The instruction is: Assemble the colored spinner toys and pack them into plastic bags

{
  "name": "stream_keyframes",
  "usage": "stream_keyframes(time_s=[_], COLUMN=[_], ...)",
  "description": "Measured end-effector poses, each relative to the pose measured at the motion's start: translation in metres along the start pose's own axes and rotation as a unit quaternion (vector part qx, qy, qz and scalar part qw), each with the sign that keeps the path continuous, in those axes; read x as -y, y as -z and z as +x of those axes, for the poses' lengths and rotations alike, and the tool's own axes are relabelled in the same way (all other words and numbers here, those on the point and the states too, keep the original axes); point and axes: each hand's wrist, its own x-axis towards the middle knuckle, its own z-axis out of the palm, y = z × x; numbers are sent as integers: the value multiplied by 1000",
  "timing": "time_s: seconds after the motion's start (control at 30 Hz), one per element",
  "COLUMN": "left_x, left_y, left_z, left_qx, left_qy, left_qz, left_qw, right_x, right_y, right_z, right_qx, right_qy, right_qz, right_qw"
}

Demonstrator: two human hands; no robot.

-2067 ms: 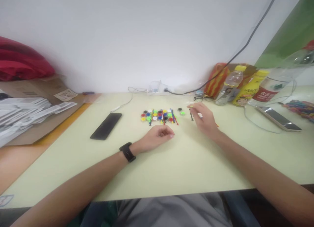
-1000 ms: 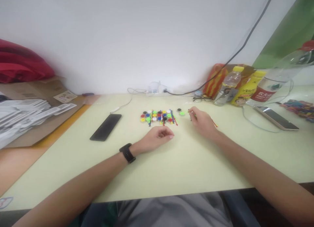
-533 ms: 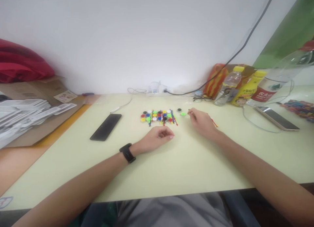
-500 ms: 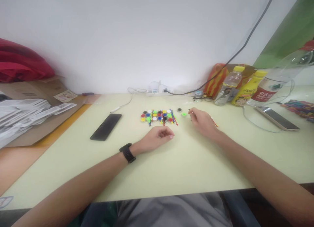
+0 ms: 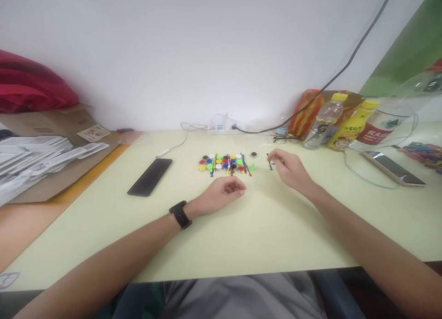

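Note:
My left hand (image 5: 224, 193) rests on the table, fingers curled in and thumb against them. No object shows in it. Just beyond it lie rows of small coloured discs (image 5: 218, 166) in red, blue, yellow, white, green and black. Thin coloured sticks (image 5: 246, 166) with wider ends lie across them. My right hand (image 5: 287, 168) is to the right of the rows, thumb and forefinger pinched at the top of a thin dark stick (image 5: 270, 162). A blurred green disc (image 5: 253, 166) is at the rows' right end. One black disc (image 5: 253, 154) sits apart behind it.
A black phone (image 5: 149, 176) lies at left, near a white cable. Bottles (image 5: 348, 125), glasses (image 5: 286, 138), another phone (image 5: 393, 169) and a colourful pile (image 5: 423, 153) are at right. Cardboard with white plastic pieces (image 5: 37, 158) covers the left side. A power strip (image 5: 221, 129) is against the wall.
The green disc has shifted left and nearer, up to the rows. My right hand has moved slightly right, and the dark stick shows more fully. My left hand stays put.

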Motion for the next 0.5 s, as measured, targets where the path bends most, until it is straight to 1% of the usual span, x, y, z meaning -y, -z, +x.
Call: stream_keyframes(time_s=[0.07,0.2,0.27,0.33,0.4,0.5], left_x=[0,2,2,3,3,3], left_y=[0,0,0,0,0,-1], left_z=[0,0,0,0,1,1], left_qx=[1,1,2,4,5,3], left_qy=[2,1,0,-1,-3,-4], left_qz=[0,2,4,5,6,7], left_qw=[1000,1000,1000,1000,1000,1000], right_x=[-2,-7,-8,-10,-13,-19], right_y=[-1,-11,-17,-22,-26,-30], right_z=[1,-1,-3,-5,-6,-5], right_qx=[-18,-1,6,26,62,94], right_qy=[29,81,105,140,166,168], right_qz=[-10,-19,-41,-75,-107,-131], right_qw=[999,997,994,987,978,973])
